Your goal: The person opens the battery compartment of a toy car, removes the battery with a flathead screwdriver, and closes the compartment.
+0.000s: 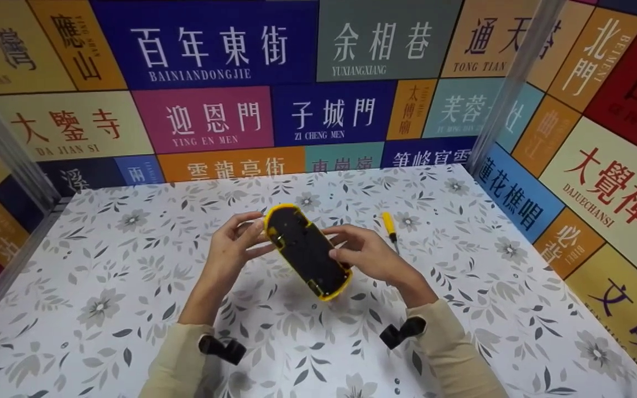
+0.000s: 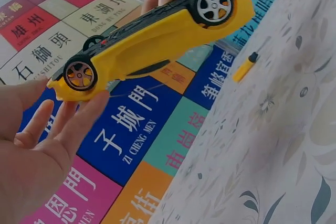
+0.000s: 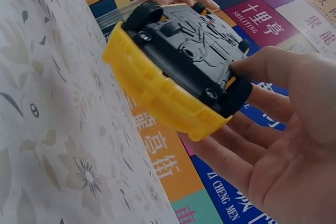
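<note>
A yellow toy car [image 1: 306,250] is held above the table, turned over so its black underside faces up. My left hand [image 1: 238,240] holds its far end, with the fingers [image 2: 73,124] under the yellow body [image 2: 157,35] near a wheel. My right hand [image 1: 363,251] pinches the near end: the thumb [image 3: 262,64] presses on the black underside [image 3: 184,40] and the fingers lie beneath the body. A small yellow-handled screwdriver [image 1: 389,226] lies on the table just beyond my right hand, also in the left wrist view [image 2: 244,67].
The table [image 1: 130,287] wears a grey floral cloth. Walls of coloured sign panels [image 1: 219,119] close it in at the back and both sides, with metal posts [image 1: 509,83] in the corners.
</note>
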`<state>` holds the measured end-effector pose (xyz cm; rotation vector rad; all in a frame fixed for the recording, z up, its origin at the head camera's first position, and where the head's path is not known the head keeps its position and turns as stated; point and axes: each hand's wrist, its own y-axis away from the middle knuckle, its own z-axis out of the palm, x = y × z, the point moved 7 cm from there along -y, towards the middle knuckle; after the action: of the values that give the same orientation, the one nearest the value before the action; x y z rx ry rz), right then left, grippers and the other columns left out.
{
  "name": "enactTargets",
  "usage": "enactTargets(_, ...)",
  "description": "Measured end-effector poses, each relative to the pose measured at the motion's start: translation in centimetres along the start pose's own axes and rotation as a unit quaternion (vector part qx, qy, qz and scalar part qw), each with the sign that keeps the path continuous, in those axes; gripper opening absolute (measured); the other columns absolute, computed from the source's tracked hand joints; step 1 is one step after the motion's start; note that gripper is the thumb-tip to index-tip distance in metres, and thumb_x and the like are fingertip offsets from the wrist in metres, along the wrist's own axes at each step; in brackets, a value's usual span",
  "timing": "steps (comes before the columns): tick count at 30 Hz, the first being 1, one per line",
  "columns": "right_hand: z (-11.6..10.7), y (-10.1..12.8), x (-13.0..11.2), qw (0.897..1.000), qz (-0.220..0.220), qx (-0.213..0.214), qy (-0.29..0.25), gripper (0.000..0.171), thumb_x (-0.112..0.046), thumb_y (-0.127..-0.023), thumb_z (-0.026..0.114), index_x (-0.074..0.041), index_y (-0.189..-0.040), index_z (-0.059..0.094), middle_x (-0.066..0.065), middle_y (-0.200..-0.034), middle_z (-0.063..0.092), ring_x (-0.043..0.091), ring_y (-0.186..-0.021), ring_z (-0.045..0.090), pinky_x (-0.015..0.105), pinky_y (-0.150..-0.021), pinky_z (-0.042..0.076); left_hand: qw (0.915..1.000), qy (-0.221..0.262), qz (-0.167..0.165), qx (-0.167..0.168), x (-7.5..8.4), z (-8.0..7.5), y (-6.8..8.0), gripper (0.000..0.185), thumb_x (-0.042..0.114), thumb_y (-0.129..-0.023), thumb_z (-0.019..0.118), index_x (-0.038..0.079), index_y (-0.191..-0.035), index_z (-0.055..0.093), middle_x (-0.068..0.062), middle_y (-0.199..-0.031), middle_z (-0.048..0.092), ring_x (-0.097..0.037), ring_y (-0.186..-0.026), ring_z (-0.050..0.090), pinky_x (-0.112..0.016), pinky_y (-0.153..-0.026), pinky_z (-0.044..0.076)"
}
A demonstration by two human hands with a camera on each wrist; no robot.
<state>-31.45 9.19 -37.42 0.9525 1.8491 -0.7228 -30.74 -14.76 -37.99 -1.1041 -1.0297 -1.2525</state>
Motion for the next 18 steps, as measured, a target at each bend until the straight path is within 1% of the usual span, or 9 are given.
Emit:
enactTargets(3, -0.1, 0.0, -0.1, 1.0, -0.003, 0.007, -0.012, 0.045, -0.018, -0.097, 0.064, -0.011, -0.141, 0.056, 0.02, -0.127, 0.064, 0.026, -0.106, 0.069, 0.036, -0.087, 0.058, 0.9998, 0.015, 0.009, -0.007, 0.2, 0.2, 0.1, 0.036, 0.014, -0.102, 0.058, 0.005, -0.136, 0.056, -0.011, -0.12, 0.065, -0.02, -0.102, 0.071, -0.041, -0.09, 0.06)
enactTargets(6, -0.1, 0.1, -0.2, 1.0, -0.004, 0.013, -0.016, 0.045, -0.018, -0.098, 0.063, -0.012, -0.142, 0.055, 0.02, -0.129, 0.063, 0.027, -0.107, 0.068, 0.036, -0.086, 0.058, 0.9996, 0.012, 0.018, -0.019, 0.2, 0.6, 0.1, 0.038, 0.014, -0.101, 0.059, 0.007, -0.138, 0.055, -0.014, -0.131, 0.062, -0.021, -0.11, 0.068, -0.041, -0.093, 0.059)
enactTargets(8, -0.1, 0.0, -0.2, 1.0, -0.002, 0.016, -0.021, 0.046, -0.019, -0.098, 0.063, -0.013, -0.143, 0.054, 0.02, -0.129, 0.063, 0.027, -0.108, 0.068, 0.037, -0.086, 0.059, 0.9994, 0.002, 0.023, -0.028, 0.2, 0.9, 0.2, 0.041, 0.013, -0.1, 0.06, 0.01, -0.141, 0.054, -0.015, -0.137, 0.059, -0.022, -0.117, 0.066, -0.041, -0.095, 0.058)
enactTargets(11, 0.0, -0.1, -0.1, 0.999, 0.006, 0.02, -0.029, 0.047, -0.02, -0.099, 0.062, -0.015, -0.145, 0.052, 0.019, -0.13, 0.061, 0.026, -0.108, 0.068, 0.037, -0.085, 0.059, 0.9984, -0.009, 0.033, -0.046, 0.0, 1.4, 0.3, 0.049, 0.01, -0.099, 0.061, 0.013, -0.146, 0.049, -0.015, -0.142, 0.056, -0.026, -0.123, 0.063, -0.042, -0.096, 0.058)
enactTargets(15, 0.0, -0.2, 0.1, 0.998, 0.017, 0.023, -0.059, 0.05, -0.02, -0.099, 0.062, -0.015, -0.147, 0.048, 0.02, -0.134, 0.058, 0.026, -0.11, 0.068, 0.039, -0.084, 0.06, 0.9958, -0.024, 0.044, -0.078, -0.2, 2.1, 0.5, 0.062, 0.007, -0.097, 0.063, 0.018, -0.154, 0.039, -0.017, -0.145, 0.053, -0.03, -0.127, 0.06, -0.043, -0.097, 0.057)
enactTargets(18, 0.2, -0.3, 0.2, 0.996, 0.02, 0.026, -0.086, 0.051, -0.019, -0.099, 0.062, -0.014, -0.148, 0.047, 0.021, -0.133, 0.056, 0.026, -0.111, 0.067, 0.04, -0.083, 0.061, 0.994, -0.032, 0.047, -0.094, -0.4, 2.5, 0.7, 0.071, 0.006, -0.096, 0.064, 0.021, -0.157, 0.032, -0.019, -0.147, 0.052, -0.032, -0.128, 0.06, -0.042, -0.097, 0.057)
